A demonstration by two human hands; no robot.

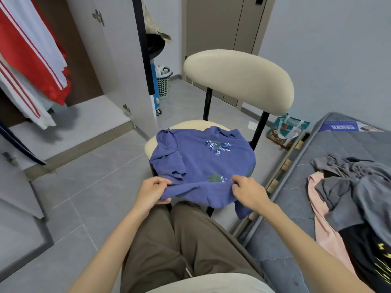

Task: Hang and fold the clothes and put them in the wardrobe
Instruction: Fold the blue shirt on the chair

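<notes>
Wardrobe (88, 115), 10 o'clock of view: door open, red-and-white garments (31, 60) hanging inside. Bed (349, 144), 4 o'clock: loose clothes pile (359, 187) on it. Chair (239, 81), 12 o'clock from the person. Blue shirt (203, 161) spread on its seat, near hem lifted off the 6 o'clock edge. Left hand (151, 192) pinches the hem at 7 o'clock, right hand (248, 192) at 5 o'clock.

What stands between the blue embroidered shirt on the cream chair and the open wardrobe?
Nothing visible. Left hand and right hand pinch the blue embroidered shirt; only bare grey floor tiles lie between the cream chair and the open wardrobe.
</notes>
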